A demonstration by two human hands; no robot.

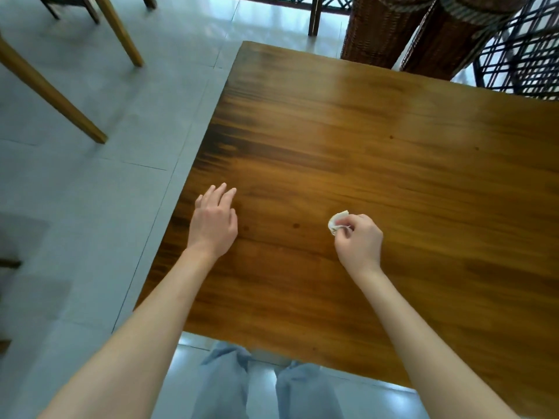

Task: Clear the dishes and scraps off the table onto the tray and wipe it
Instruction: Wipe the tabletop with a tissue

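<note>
Motion blur softens the frame. Right hand (358, 241) fingers curl around a crumpled white tissue (337, 222) over the tabletop (393, 146); at 9 o'clock, left hand (213, 222) fingers extend, relaxed; surface contact unclear.

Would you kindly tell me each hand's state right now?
Left hand: open, fingers straight, holding nothing.
Right hand: pinching a small crumpled white tissue.

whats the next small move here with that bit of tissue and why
Probably press the white tissue flat to the table and sweep it across. The right hand pinches it crumpled above the wood, the left hand lies open, and no dishes are in view.
</note>
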